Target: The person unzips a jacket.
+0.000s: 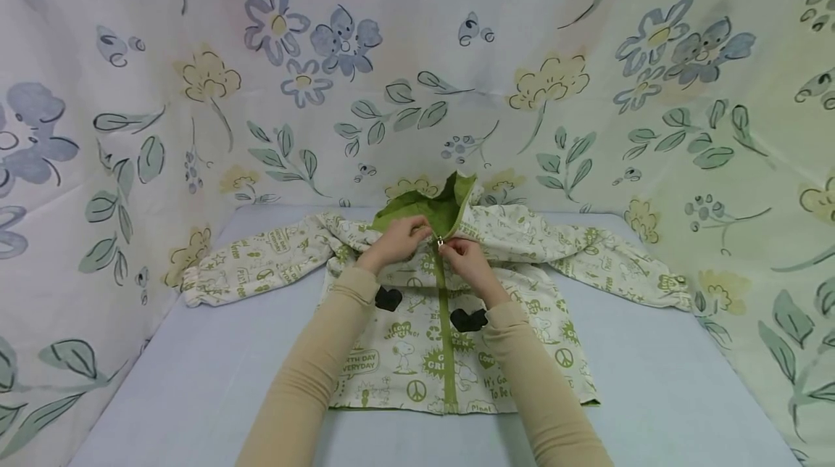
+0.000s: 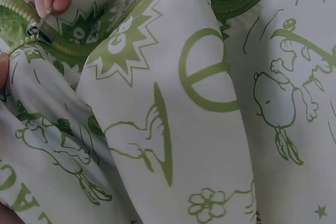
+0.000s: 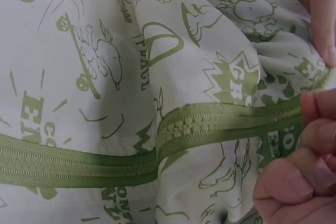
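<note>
The right hand [image 1: 464, 258] pinches the small silvery metal zipper pull [image 1: 440, 241] of a white, green-printed fabric jacket [image 1: 417, 369] lying on the pale bluish table [image 1: 196, 380]; the left hand [image 1: 398, 241] pinches its front edge (just beside the pull).

Their left forearm [image 1: 313, 365] and right forearm [image 1: 544, 380] angle inward, left hand [image 1: 399, 241] and right hand [image 1: 471, 262] super close, both pinching.

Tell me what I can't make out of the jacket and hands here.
Zip slider: right wrist view, hidden by the right hand.
Left hand: left wrist view, mostly cut off by the left edge.
Zip teeth: head view, too small to tell apart.
Slogan starting "It's Go": head view, partly covered by the right forearm.
</note>
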The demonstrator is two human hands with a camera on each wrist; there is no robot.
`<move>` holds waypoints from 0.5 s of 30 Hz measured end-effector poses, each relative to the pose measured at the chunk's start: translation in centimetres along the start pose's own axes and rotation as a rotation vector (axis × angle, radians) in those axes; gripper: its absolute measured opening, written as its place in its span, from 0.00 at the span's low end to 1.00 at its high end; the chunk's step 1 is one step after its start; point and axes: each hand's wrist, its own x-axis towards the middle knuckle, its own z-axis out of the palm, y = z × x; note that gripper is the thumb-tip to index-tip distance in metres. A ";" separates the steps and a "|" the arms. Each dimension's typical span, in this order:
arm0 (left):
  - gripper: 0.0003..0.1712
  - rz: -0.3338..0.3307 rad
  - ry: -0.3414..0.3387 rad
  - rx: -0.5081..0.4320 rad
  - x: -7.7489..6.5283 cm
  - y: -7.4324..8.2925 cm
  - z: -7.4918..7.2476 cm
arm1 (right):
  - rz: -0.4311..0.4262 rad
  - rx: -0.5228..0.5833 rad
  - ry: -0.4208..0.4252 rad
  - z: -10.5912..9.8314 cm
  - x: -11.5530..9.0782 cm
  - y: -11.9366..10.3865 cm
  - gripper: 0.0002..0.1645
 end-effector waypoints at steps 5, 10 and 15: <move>0.14 0.017 -0.021 -0.015 -0.1 0.2 -0.3 | -0.030 -0.084 0.054 0.3 0.7 1.3 0.16; 0.14 0.025 -0.018 -0.040 -0.4 0.4 -0.7 | -0.032 -0.103 0.080 0.5 1.0 1.5 0.15; 0.14 0.045 -0.011 -0.051 -0.4 0.5 -0.7 | -0.012 -0.111 0.075 0.5 0.8 0.9 0.14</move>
